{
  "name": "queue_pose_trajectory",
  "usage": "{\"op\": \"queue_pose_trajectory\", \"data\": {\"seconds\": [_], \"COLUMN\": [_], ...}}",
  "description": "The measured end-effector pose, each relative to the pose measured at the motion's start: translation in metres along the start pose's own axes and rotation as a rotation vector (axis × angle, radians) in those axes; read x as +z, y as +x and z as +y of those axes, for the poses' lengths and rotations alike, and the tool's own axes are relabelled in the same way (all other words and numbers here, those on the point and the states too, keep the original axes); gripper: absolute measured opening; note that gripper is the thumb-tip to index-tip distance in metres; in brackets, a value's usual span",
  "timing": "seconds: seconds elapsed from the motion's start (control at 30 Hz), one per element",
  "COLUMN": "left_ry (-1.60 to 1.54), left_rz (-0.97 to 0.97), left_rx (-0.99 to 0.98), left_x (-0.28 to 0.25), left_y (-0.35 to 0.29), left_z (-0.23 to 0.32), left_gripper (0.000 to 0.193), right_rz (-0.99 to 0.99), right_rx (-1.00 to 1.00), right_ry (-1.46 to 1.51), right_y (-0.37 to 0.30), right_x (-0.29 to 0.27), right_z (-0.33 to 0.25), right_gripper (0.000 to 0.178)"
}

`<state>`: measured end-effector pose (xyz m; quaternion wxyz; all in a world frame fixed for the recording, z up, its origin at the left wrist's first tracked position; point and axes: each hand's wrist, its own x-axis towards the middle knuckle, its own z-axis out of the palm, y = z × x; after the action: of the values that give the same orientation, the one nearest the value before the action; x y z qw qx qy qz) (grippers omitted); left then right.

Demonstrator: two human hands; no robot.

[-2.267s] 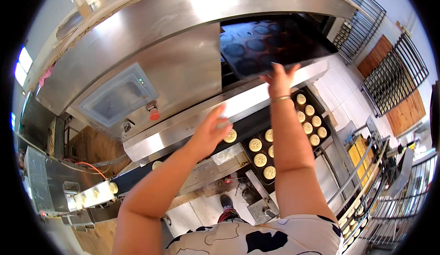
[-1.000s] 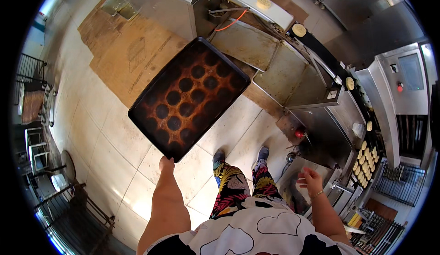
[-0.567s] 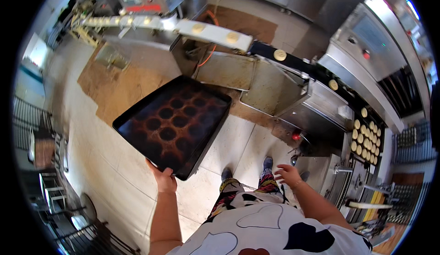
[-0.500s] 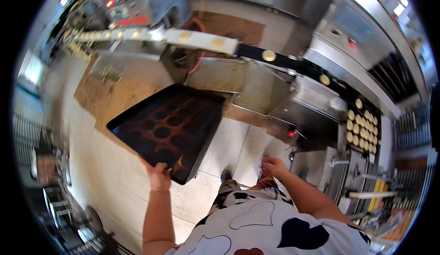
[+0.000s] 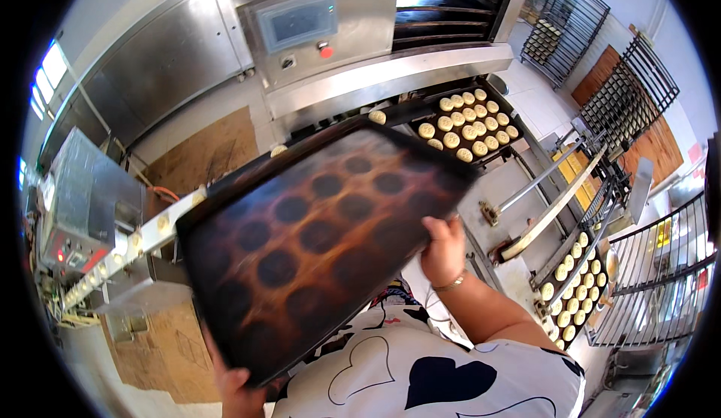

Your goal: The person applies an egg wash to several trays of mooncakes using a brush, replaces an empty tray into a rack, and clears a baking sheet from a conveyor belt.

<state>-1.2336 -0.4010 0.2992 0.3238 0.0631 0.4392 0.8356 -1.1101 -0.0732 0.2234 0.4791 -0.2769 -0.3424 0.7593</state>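
Note:
A dark, empty baking tray (image 5: pixel 323 226) with round scorch marks is tilted in front of my body, somewhat blurred. My left hand (image 5: pixel 234 384) grips its near left edge, thumb on top and fingers hidden beneath. At the tray's right edge, my right hand (image 5: pixel 444 253) is closed on the rim, fingertips partly hidden. Beyond the tray's far right corner, pale dough rounds (image 5: pixel 452 139) lie in rows on another dark tray. A single dough round (image 5: pixel 377 117) sits on the belt just behind the held tray's far edge.
A white conveyor belt (image 5: pixel 169 223) carrying dough rounds runs off left beside a steel machine (image 5: pixel 94 200). At the back stands a steel unit with a control panel (image 5: pixel 297 24). On the right are metal rods (image 5: pixel 537 179), more dough rounds (image 5: pixel 575 304) and wheeled racks (image 5: pixel 631 91).
My view has turned right toward the filled tray. The empty tray has come round with me, nearer my body. My right hand, earlier off the tray, now holds its right edge.

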Motion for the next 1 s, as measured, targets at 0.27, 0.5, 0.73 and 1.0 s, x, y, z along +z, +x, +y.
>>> {"op": "queue_pose_trajectory", "data": {"seconds": [0.27, 0.5, 0.73, 1.0], "left_ry": [0.02, 0.184, 0.348, 0.898], "left_rz": [-0.809, -0.978, -0.916, -0.82], "left_rx": [-0.166, -0.175, -0.08, -0.134], "left_x": [0.24, 0.382, 0.441, 0.265], "left_y": [0.28, 0.435, 0.555, 0.564], "left_z": [-0.127, -0.174, -0.17, -0.173], "left_gripper": [0.104, 0.1, 0.084, 0.066], "right_rz": [0.252, 0.222, 0.078, 0.102], "right_rx": [-0.756, -0.928, -0.738, -0.337], "right_ry": [0.013, 0.013, 0.102, -0.067], "right_y": [0.165, 0.358, 0.556, 0.652], "right_x": [-0.016, -0.045, -0.014, 0.108], "right_z": [-0.097, -0.161, -0.183, -0.101], "right_gripper": [0.069, 0.068, 0.06, 0.082]}}
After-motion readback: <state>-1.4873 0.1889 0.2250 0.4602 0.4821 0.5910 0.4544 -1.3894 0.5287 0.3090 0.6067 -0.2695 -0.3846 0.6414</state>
